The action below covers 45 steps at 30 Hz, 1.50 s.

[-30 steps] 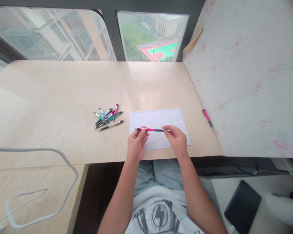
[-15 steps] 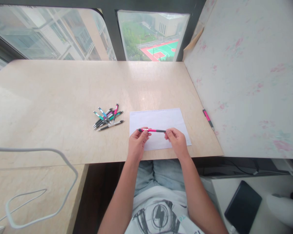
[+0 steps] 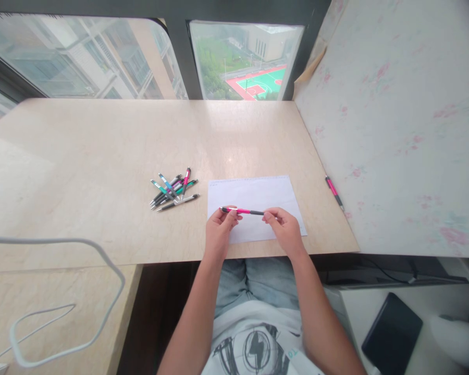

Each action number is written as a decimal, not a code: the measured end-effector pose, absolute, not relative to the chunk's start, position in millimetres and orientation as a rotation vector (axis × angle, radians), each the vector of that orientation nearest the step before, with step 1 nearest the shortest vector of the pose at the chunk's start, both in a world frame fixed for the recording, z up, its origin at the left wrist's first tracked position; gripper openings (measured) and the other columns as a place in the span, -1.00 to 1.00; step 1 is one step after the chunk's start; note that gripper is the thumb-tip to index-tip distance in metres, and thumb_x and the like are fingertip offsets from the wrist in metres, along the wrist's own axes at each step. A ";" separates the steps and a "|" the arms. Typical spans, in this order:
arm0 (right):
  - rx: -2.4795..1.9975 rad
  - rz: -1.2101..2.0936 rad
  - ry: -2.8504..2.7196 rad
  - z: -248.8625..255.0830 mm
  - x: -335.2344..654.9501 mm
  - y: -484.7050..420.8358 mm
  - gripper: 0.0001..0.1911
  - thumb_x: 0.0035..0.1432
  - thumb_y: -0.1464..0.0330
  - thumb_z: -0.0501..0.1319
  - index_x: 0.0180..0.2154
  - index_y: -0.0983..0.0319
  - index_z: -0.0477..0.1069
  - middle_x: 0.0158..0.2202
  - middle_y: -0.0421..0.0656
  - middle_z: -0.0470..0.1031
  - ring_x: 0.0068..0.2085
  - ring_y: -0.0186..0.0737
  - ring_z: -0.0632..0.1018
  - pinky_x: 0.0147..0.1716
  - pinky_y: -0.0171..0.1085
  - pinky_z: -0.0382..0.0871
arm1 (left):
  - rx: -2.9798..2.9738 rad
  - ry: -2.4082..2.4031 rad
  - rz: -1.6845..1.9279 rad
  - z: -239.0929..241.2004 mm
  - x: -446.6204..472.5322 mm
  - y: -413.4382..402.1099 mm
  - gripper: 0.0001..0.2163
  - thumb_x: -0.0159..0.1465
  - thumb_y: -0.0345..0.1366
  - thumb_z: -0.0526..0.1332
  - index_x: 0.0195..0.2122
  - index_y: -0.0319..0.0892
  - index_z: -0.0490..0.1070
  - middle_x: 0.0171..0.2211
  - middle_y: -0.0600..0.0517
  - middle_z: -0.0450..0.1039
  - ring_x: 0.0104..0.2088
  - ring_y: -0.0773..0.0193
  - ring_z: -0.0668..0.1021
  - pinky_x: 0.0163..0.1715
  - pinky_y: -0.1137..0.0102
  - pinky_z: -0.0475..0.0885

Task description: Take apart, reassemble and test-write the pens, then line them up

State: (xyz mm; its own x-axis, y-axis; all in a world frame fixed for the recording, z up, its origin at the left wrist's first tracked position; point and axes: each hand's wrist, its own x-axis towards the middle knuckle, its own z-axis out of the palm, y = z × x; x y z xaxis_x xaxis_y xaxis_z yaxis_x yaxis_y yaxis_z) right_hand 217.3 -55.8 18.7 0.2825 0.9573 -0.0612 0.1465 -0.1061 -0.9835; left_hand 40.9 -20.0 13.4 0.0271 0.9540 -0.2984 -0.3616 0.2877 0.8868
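A pink and black pen (image 3: 244,211) lies nearly level between my two hands, above a white sheet of paper (image 3: 254,192). My left hand (image 3: 219,229) pinches its black clip end between thumb and fingers. At the dark grip end, the thumb and fingertips of my right hand (image 3: 284,227) close round the pen, hiding its tip. Small faint writing runs along the paper's top edge. To the left of the sheet is a loose pile of several pens (image 3: 174,190) in blue, green, purple, pink and silver, some crossing over others.
Another pink and black pen (image 3: 334,192) rests at the table's right edge against the flowered wall (image 3: 406,130). A pale cable (image 3: 113,265) loops at the lower left. On a lower surface at right lies a dark flat object (image 3: 393,333). Windows (image 3: 246,57) stand behind the table (image 3: 101,151).
The pen's right end has dipped slightly, and my right hand has shifted a little along with it. Both hands keep their hold. The whole view has moved slightly downward.
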 end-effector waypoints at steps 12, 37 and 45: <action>-1.527 1.072 -0.949 6.0 214.5 -59.7 -0.49 0.20 -0.05 0.18 -0.55 0.21 0.49 -0.64 -0.21 0.38 -0.55 -0.28 0.38 -0.52 -0.28 0.22 | 0.764 1.083 1.130 14.4 43.3 -22.6 -0.72 0.14 -0.14 0.39 -0.21 -0.20 0.53 -0.36 -0.01 0.57 -0.33 0.30 0.59 -0.29 0.42 0.44; -1.543 1.006 -1.041 3.5 216.5 -61.6 -0.57 0.29 0.07 0.13 -0.47 0.23 0.43 -0.56 -0.21 0.40 -0.48 -0.30 0.41 -0.44 -0.31 0.27 | 0.667 1.128 1.138 9.6 40.9 -22.5 -0.70 0.12 -0.15 0.42 -0.21 -0.22 0.53 -0.35 0.00 0.56 -0.34 0.33 0.57 -0.28 0.46 0.43; -1.400 1.014 -1.001 0.5 215.1 -64.4 -0.68 0.22 0.15 0.24 -0.07 0.19 0.44 -0.23 -0.10 0.53 -0.22 -0.18 0.55 -0.33 -0.28 0.39 | 0.675 1.131 1.148 7.6 39.6 -23.0 -0.71 0.14 -0.16 0.41 -0.20 -0.22 0.52 -0.36 0.00 0.56 -0.34 0.32 0.57 -0.29 0.45 0.43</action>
State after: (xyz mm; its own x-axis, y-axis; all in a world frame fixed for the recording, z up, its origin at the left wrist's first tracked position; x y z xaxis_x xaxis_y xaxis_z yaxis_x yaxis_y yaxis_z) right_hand 215.1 -64.4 0.5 0.2802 0.9588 -0.0471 0.0345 -0.0590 -0.9977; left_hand 39.6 -23.0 7.6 0.0001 0.9407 -0.3391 -0.3527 0.3174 0.8803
